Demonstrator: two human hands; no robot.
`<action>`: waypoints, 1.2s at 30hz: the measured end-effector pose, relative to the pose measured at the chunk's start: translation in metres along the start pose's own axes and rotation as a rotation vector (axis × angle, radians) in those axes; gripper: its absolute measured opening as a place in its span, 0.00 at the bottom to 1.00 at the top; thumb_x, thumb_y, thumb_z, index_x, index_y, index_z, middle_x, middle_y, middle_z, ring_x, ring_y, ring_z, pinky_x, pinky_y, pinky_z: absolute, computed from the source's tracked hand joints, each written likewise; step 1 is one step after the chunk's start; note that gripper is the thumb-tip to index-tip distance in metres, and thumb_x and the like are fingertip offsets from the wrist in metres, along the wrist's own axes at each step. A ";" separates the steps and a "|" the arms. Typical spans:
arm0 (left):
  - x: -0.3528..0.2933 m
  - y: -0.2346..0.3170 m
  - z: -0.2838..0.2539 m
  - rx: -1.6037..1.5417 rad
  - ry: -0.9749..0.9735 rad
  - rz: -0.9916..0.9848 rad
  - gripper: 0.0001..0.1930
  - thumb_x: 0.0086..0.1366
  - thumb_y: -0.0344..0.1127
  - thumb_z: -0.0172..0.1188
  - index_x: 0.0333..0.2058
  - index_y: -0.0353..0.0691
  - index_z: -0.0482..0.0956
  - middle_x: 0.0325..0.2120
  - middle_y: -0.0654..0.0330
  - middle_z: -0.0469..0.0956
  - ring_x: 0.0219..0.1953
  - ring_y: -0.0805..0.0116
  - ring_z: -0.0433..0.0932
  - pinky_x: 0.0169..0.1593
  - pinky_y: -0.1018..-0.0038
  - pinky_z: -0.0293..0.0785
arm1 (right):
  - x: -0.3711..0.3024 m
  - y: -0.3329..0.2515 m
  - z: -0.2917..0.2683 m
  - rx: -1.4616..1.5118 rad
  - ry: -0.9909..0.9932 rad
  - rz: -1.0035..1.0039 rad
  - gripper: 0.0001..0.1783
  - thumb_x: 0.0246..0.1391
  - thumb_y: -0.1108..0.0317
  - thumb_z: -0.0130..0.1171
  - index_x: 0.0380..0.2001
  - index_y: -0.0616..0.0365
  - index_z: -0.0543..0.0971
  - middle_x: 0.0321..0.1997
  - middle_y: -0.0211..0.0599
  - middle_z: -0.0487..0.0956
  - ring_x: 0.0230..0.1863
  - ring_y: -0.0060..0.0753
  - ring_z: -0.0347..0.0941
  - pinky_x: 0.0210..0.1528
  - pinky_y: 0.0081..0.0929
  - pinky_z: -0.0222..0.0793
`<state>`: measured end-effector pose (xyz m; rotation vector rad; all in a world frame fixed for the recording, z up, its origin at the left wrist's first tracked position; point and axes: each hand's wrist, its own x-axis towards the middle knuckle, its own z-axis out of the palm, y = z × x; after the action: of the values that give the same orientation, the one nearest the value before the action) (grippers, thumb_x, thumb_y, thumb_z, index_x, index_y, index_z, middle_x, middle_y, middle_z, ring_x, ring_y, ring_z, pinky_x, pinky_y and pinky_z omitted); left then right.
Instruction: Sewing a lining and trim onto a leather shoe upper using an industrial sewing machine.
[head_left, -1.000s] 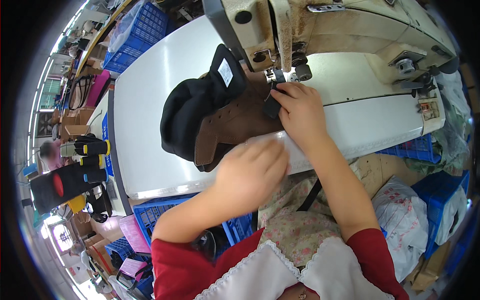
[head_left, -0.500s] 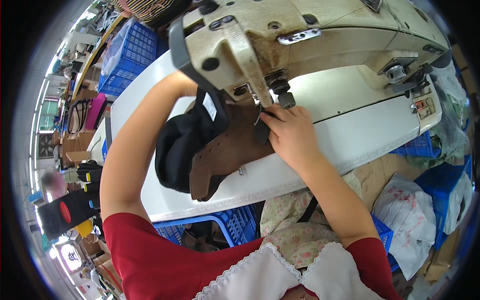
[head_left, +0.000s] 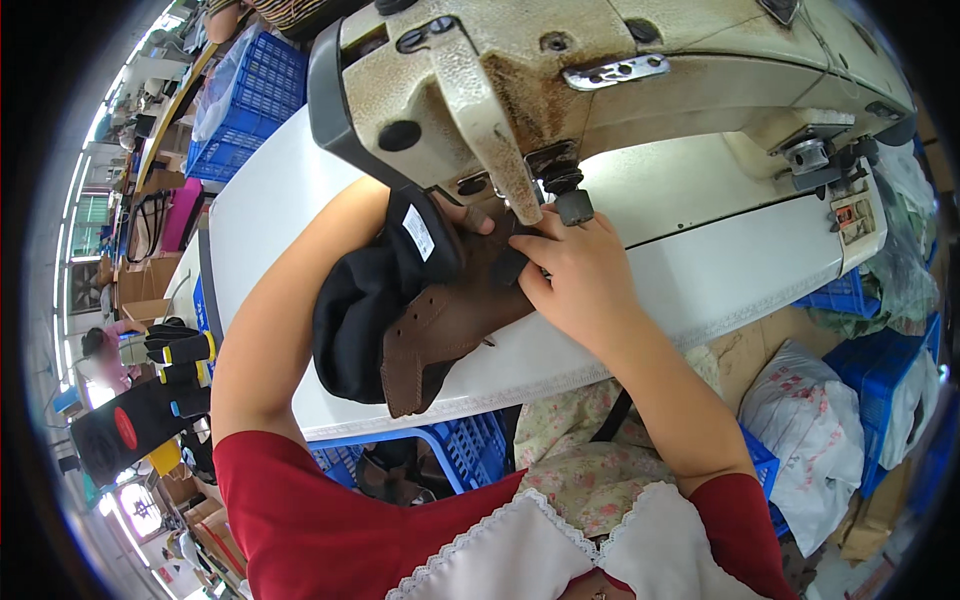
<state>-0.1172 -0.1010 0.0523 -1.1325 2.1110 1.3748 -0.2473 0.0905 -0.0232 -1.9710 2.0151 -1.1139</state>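
Observation:
A brown shoe upper (head_left: 430, 325) with eyelet holes, a puffy black lining (head_left: 355, 310) and a white label (head_left: 418, 233) lies on the bed of a cream sewing machine (head_left: 480, 110). My left arm reaches round behind the lining. Of my left hand (head_left: 476, 219), only the thumb shows, pressed on the upper beside the needle area; its other fingers are hidden under the work and the machine head. Just below the presser foot, my right hand (head_left: 583, 268) is closed with bent fingers on the upper's edge, beside a small dark tab (head_left: 508, 266).
The white table (head_left: 690, 250) curves around the work, its front edge close to my body. A blue basket (head_left: 470, 450) holding dark pieces sits below that edge. White sacks (head_left: 805, 430) and blue crates (head_left: 890, 370) stand at the right; another blue crate (head_left: 250, 100) is at the far left.
My left thumb has come into view on the upper. My right fingers have shifted on the edge, and the upper has turned slightly. The whole view has moved a little.

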 end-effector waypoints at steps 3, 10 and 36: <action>0.003 -0.001 0.003 -0.009 0.000 -0.045 0.28 0.53 0.45 0.74 0.49 0.35 0.80 0.37 0.54 0.83 0.35 0.65 0.82 0.39 0.71 0.79 | 0.000 0.000 0.002 0.040 0.037 -0.002 0.12 0.42 0.70 0.60 0.33 0.58 0.86 0.39 0.37 0.80 0.49 0.43 0.74 0.52 0.43 0.69; 0.001 -0.005 0.009 -0.031 0.122 -0.029 0.24 0.50 0.42 0.76 0.46 0.39 0.84 0.41 0.59 0.84 0.41 0.67 0.80 0.46 0.73 0.75 | -0.003 0.004 0.001 0.092 0.015 0.037 0.15 0.44 0.75 0.60 0.38 0.55 0.85 0.47 0.36 0.79 0.44 0.44 0.76 0.47 0.37 0.74; 0.041 -0.043 0.016 0.218 0.323 0.144 0.57 0.38 0.65 0.74 0.66 0.50 0.59 0.66 0.53 0.54 0.68 0.49 0.48 0.66 0.49 0.49 | 0.014 0.022 0.002 0.211 0.023 -0.068 0.12 0.38 0.80 0.58 0.28 0.56 0.85 0.34 0.37 0.81 0.41 0.45 0.76 0.45 0.43 0.73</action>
<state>-0.1101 -0.1130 -0.0079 -1.1967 2.5420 1.0393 -0.2661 0.0747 -0.0312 -1.9407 1.7694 -1.3101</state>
